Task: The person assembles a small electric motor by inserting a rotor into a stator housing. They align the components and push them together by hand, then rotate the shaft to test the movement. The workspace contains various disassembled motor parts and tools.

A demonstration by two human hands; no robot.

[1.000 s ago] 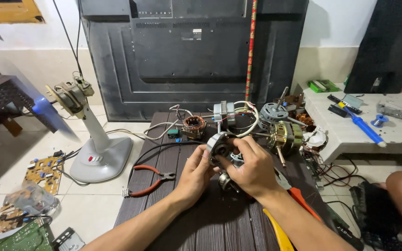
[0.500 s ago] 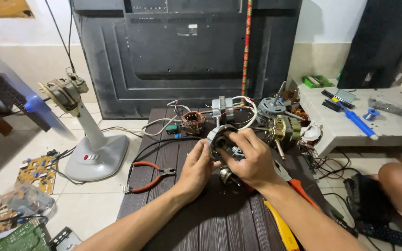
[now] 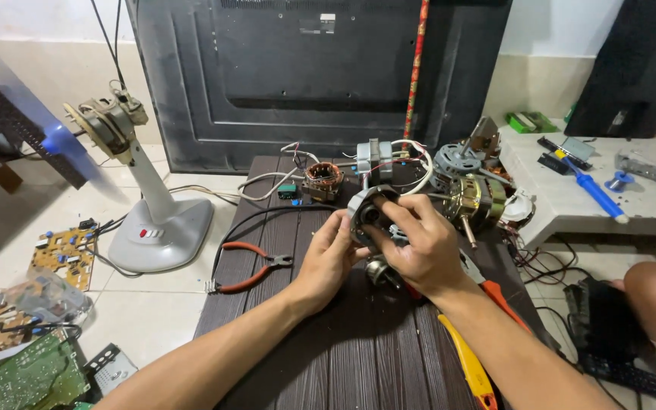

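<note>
Both my hands hold a grey metal motor housing (image 3: 364, 210) above the dark slatted table (image 3: 328, 349). My left hand (image 3: 329, 257) grips its left side from below, fingers curled on the rim. My right hand (image 3: 417, 243) wraps over its right side, fingers on top. A small metal motor part (image 3: 380, 271) lies on the table just under my hands. Behind them sit a copper-wound stator (image 3: 322, 179), a white-wired part (image 3: 377, 158) and a gold-coloured motor (image 3: 476, 200) with its shaft sticking out.
Red-handled pliers (image 3: 246, 266) lie left of my hands. A yellow-handled tool (image 3: 466, 364) and an orange-handled tool (image 3: 499, 298) lie under my right arm. A fan stand (image 3: 153, 220) and circuit boards (image 3: 62, 254) are on the floor at left. A low white table (image 3: 594, 197) carries a blue screwdriver.
My hands have kept hold of the motor housing and turned it slightly. The view has shifted a little; nothing else on the table has moved.
</note>
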